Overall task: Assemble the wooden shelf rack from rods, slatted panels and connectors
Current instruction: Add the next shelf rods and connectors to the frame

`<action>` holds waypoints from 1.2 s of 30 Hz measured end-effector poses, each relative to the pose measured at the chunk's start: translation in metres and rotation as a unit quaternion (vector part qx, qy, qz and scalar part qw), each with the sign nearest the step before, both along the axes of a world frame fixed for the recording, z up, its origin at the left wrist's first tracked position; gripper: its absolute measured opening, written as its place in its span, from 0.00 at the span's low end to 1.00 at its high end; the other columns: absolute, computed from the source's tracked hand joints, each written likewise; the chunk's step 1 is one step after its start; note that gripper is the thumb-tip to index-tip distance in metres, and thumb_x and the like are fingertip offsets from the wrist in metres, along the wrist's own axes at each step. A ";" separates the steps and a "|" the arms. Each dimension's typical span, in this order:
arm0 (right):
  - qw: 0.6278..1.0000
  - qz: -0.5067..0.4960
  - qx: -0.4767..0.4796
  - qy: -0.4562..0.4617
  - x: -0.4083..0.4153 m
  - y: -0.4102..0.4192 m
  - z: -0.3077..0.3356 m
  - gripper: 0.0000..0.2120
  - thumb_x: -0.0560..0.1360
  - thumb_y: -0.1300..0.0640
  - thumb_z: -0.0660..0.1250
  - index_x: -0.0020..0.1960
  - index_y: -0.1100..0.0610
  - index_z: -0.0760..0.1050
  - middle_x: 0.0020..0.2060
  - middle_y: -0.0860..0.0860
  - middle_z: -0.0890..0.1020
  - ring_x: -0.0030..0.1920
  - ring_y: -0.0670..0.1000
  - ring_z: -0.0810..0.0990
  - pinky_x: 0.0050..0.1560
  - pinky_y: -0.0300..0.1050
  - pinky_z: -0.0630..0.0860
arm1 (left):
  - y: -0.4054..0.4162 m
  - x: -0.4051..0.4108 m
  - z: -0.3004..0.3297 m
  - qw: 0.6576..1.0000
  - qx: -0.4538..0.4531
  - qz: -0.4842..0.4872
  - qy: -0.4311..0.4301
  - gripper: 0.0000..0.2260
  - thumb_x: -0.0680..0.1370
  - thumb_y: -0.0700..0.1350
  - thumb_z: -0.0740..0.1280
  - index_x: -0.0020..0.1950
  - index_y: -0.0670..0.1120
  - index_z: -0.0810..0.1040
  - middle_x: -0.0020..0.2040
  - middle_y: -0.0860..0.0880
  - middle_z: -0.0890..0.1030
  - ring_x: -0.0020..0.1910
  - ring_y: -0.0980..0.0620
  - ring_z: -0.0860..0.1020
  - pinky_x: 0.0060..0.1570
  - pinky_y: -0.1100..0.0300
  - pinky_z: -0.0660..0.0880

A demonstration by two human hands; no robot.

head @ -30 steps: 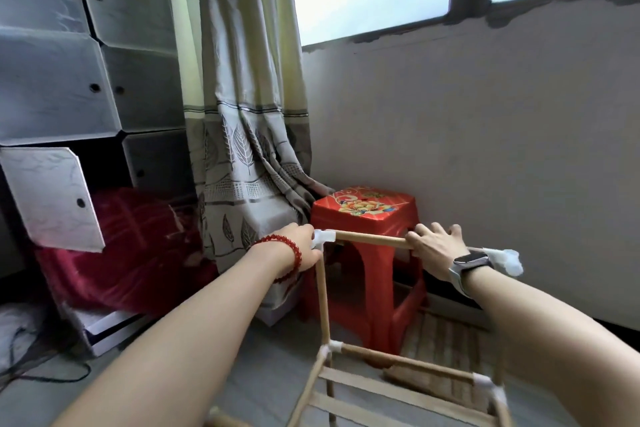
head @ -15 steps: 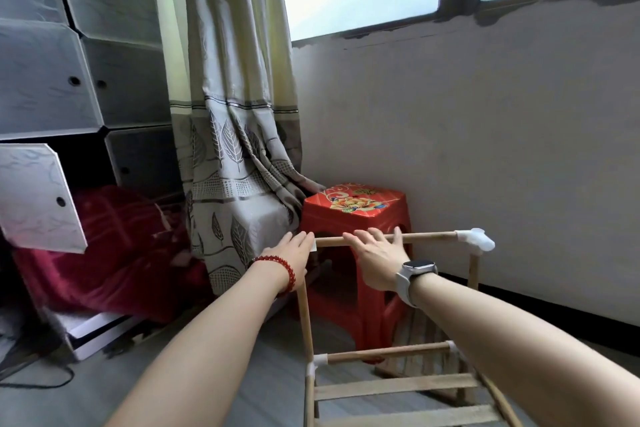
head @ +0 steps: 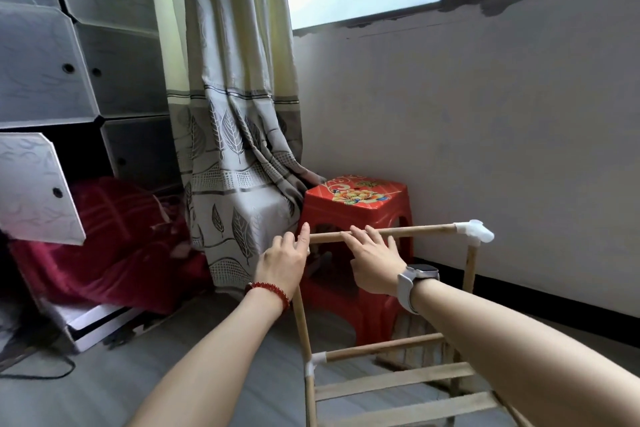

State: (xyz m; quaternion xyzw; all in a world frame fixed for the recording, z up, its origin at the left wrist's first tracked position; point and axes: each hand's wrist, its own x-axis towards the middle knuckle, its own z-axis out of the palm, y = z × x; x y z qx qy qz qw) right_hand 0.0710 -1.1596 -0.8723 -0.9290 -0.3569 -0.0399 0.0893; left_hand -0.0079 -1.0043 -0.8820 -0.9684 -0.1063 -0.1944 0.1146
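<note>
Showing a part-built rack (head: pixel 391 350) at lower centre of the frame, on the floor before a red stool (head: pixel 356 208). Left hand (head: pixel 284 262), fingers straight and released, touches the left end of the top rod (head: pixel 415 230). Right hand (head: pixel 375 262) rests on the rod with fingers extended over it, not clenched. A white connector (head: pixel 476 231) caps the rod's right end. Slats (head: pixel 391 381) lie below.

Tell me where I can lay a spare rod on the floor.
Bare grey floor lies between the rack's left upright rod and the white drawer. It is crowded by the red stool and curtain.
</note>
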 end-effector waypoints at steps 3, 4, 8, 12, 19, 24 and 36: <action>0.998 0.034 0.050 0.032 -0.031 -0.018 0.007 0.25 0.78 0.60 0.55 0.75 0.55 0.57 0.74 0.52 0.58 0.74 0.54 0.53 0.71 0.58 0.58 | -0.007 -0.001 0.001 0.998 -0.024 0.054 -0.015 0.21 0.84 0.43 0.48 0.77 0.44 0.49 0.62 0.43 0.70 0.61 0.46 0.70 0.55 0.54 0.72; 0.997 0.045 0.047 0.041 -0.042 -0.024 0.009 0.23 0.79 0.59 0.55 0.73 0.55 0.60 0.73 0.53 0.61 0.73 0.55 0.57 0.70 0.56 0.61 | -0.010 -0.001 0.003 0.997 -0.034 0.073 -0.017 0.21 0.83 0.42 0.49 0.77 0.43 0.50 0.62 0.43 0.70 0.62 0.45 0.70 0.55 0.54 0.72; 0.988 0.072 0.054 0.128 -0.085 -0.046 0.027 0.15 0.80 0.59 0.56 0.63 0.60 0.74 0.60 0.56 0.78 0.61 0.55 0.75 0.62 0.49 0.71 | -0.024 -0.008 0.005 0.994 -0.081 0.077 -0.014 0.22 0.82 0.40 0.52 0.76 0.43 0.52 0.64 0.42 0.69 0.63 0.44 0.69 0.58 0.53 0.71; 0.937 0.146 0.051 0.313 -0.140 -0.058 0.046 0.16 0.81 0.52 0.57 0.57 0.61 0.77 0.49 0.55 0.83 0.45 0.49 0.81 0.50 0.42 0.77 | -0.017 -0.018 0.009 0.991 -0.134 0.024 0.020 0.25 0.81 0.44 0.53 0.76 0.42 0.50 0.66 0.40 0.66 0.65 0.41 0.65 0.64 0.50 0.65; 0.883 0.199 -0.013 0.424 -0.220 -0.060 0.061 0.23 0.79 0.42 0.55 0.56 0.60 0.76 0.42 0.52 0.80 0.43 0.49 0.78 0.48 0.43 0.76 | -0.019 -0.052 0.005 0.975 -0.216 -0.024 0.037 0.28 0.79 0.42 0.60 0.76 0.40 0.52 0.73 0.43 0.59 0.65 0.38 0.64 0.67 0.53 0.58; 0.895 0.244 -0.190 0.321 -0.255 -0.063 0.059 0.17 0.73 0.40 0.66 0.55 0.49 0.74 0.45 0.48 0.81 0.43 0.47 0.78 0.40 0.42 0.73 | -0.026 -0.071 0.010 0.970 -0.240 -0.012 0.023 0.26 0.79 0.40 0.58 0.75 0.42 0.53 0.70 0.43 0.61 0.65 0.41 0.64 0.66 0.54 0.60; 0.952 0.192 -0.173 0.164 -0.277 -0.098 0.064 0.04 0.75 0.56 0.64 0.47 0.56 0.74 0.33 0.47 0.76 0.30 0.46 0.71 0.20 0.32 0.65 | -0.038 -0.087 0.028 0.970 -0.230 0.013 0.075 0.22 0.80 0.42 0.58 0.73 0.44 0.58 0.69 0.42 0.62 0.66 0.40 0.63 0.66 0.49 0.60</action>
